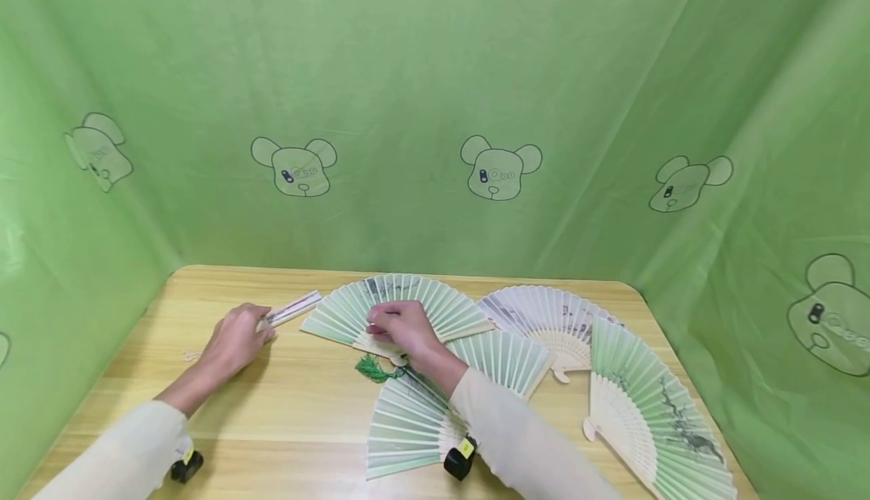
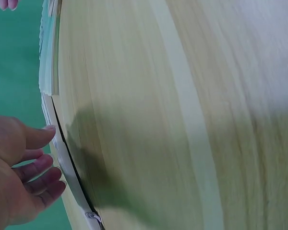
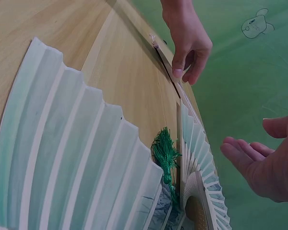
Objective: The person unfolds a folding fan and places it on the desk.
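My left hand (image 1: 238,340) is at the near end of a folded white and purple hand fan (image 1: 296,307), fingertips overlapping its edge. In the left wrist view the thumb and loosely bent fingers (image 2: 43,179) stand apart, with the folded fan (image 2: 69,165) showing past them. My right hand (image 1: 406,326) hovers over a spread green folding fan (image 1: 455,305), thumb and fingers parted with nothing between them in the right wrist view. A green tassel (image 1: 371,368) lies beside that fan's pivot. Under the right forearm is another spread pale green fan (image 1: 404,428), partly hidden.
To the right lie a spread white and purple fan (image 1: 544,311) and a large green fan (image 1: 680,409) with dark branch painting. Behind the wooden table (image 1: 285,424) hangs a green curtain (image 1: 401,69) with bear faces. A small pale cord (image 1: 192,355) lies left of the left hand.
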### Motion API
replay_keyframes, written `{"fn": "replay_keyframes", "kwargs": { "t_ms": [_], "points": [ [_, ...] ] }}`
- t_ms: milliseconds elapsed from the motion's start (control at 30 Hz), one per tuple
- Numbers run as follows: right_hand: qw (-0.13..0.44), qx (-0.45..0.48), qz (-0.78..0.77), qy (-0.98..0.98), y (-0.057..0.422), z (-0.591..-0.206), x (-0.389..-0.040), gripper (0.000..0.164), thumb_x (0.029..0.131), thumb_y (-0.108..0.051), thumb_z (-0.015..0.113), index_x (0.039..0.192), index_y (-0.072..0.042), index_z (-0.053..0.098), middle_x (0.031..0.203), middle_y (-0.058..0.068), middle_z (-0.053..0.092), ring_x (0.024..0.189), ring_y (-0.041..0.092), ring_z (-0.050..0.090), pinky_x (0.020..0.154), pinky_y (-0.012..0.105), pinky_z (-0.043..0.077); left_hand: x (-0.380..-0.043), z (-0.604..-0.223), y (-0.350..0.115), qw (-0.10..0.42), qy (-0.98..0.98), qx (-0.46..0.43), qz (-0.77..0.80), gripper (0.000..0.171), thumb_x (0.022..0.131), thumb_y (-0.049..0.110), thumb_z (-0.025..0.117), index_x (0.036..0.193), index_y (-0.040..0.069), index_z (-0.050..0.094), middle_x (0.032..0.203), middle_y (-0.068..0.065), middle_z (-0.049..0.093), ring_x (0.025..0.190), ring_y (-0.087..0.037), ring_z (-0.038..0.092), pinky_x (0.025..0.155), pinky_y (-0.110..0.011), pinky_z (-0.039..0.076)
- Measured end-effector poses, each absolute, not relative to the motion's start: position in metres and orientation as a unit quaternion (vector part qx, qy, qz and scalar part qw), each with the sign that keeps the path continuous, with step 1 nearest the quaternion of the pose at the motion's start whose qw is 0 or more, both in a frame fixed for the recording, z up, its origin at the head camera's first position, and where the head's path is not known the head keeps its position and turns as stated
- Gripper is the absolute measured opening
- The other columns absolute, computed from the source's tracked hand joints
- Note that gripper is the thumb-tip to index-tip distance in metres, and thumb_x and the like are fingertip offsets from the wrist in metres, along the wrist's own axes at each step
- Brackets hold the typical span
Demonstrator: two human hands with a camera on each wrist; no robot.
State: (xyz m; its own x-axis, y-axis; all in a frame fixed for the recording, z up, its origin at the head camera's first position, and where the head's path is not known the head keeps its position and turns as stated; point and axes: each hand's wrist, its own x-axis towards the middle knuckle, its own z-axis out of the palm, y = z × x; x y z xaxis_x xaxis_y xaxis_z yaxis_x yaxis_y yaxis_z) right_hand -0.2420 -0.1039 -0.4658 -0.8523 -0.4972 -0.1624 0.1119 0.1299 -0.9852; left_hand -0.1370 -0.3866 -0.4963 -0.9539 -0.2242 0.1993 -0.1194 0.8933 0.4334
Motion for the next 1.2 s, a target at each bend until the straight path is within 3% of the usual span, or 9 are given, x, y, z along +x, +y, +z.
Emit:
{"fn": "replay_keyframes", "kwargs": {
  "t_ms": [433, 733, 900, 1067, 1200],
  "points": [
    [0.241, -0.142, -0.648, 0.708, -0.116, -0.469, -0.238, 0.026, 0.097, -0.006, 0.067, 0.118, 0.009, 0.071, 0.113, 0.025, 0.075, 0.101, 0.031, 0.078, 0.092, 0.035, 0.068, -0.137, -0.499, -0.399, 0.103, -0.971, 0.095, -0.193, 0.046, 0.086, 0.001, 0.077, 0.127, -0.014, 0.063, 0.123, -0.038, 0.065, 0.111, -0.056, 0.061, 0.097, -0.069, 0.057],
    [0.248, -0.147, -0.651, 0.702, -0.126, -0.469, -0.238, 0.029, 0.098, -0.008, 0.069, 0.122, 0.008, 0.07, 0.113, 0.025, 0.075, 0.102, 0.031, 0.078, 0.091, 0.034, 0.068, -0.139, -0.502, -0.407, 0.096, -0.975, 0.081, -0.184, 0.036, 0.085, -0.002, 0.077, 0.119, -0.012, 0.069, 0.106, -0.03, 0.07, 0.095, -0.045, 0.066, 0.086, -0.063, 0.062],
    [0.258, -0.139, -0.654, 0.697, -0.132, -0.468, -0.236, 0.028, 0.097, -0.009, 0.069, 0.12, 0.006, 0.071, 0.111, 0.022, 0.076, 0.101, 0.028, 0.078, 0.096, 0.039, 0.067, -0.137, -0.502, -0.408, 0.081, -0.973, 0.087, -0.196, 0.033, 0.086, -0.002, 0.076, 0.116, -0.013, 0.068, 0.102, -0.029, 0.069, 0.087, -0.036, 0.066, 0.08, -0.056, 0.064],
    [0.265, -0.138, -0.658, 0.691, -0.14, -0.471, -0.234, 0.03, 0.097, -0.01, 0.07, 0.121, 0.008, 0.07, 0.114, 0.026, 0.075, 0.101, 0.029, 0.078, 0.095, 0.04, 0.067, -0.132, -0.501, -0.409, 0.07, -0.972, 0.091, -0.204, 0.032, 0.087, -0.002, 0.074, 0.115, -0.016, 0.066, 0.102, -0.031, 0.068, 0.085, -0.034, 0.065, 0.076, -0.053, 0.065],
    [0.274, -0.129, -0.666, 0.682, -0.148, -0.472, -0.233, 0.029, 0.097, -0.009, 0.07, 0.12, 0.009, 0.07, 0.109, 0.021, 0.075, 0.099, 0.027, 0.078, 0.095, 0.038, 0.067, -0.129, -0.5, -0.407, 0.067, -0.973, 0.089, -0.202, 0.032, 0.088, -0.001, 0.073, 0.114, -0.017, 0.065, 0.101, -0.03, 0.067, 0.085, -0.035, 0.065, 0.077, -0.053, 0.065]
  ]
}}
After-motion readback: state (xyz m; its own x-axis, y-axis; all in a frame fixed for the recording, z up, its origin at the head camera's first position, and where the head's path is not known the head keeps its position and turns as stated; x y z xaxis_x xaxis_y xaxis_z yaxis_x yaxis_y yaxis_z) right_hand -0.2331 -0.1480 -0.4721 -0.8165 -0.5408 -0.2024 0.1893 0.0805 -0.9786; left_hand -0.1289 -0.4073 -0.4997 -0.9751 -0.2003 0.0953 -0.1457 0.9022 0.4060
